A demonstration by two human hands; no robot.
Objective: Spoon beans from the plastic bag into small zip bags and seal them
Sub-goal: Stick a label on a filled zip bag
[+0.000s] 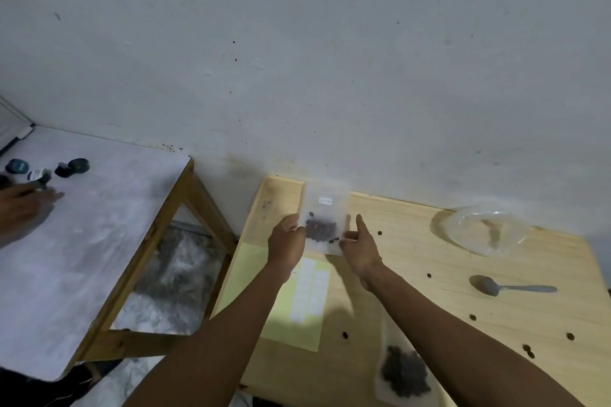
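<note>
Both hands hold up a small zip bag (325,208) with a white label and dark beans in its lower part, above the far left of the wooden table (413,274). My left hand (287,243) grips its left edge. My right hand (360,246) pinches its right edge, forefinger stretched upward. A clear plastic bag (486,231) lies crumpled at the table's far right. A metal spoon (509,287) lies on the table in front of it. Another small bag of beans (405,373) lies by my right forearm.
A yellow sheet with white labels (299,294) lies under my arms. Several loose beans (345,335) are scattered over the table. A white-topped side table (99,225) stands to the left with small dark jars (77,166); another person's hand (23,205) rests there.
</note>
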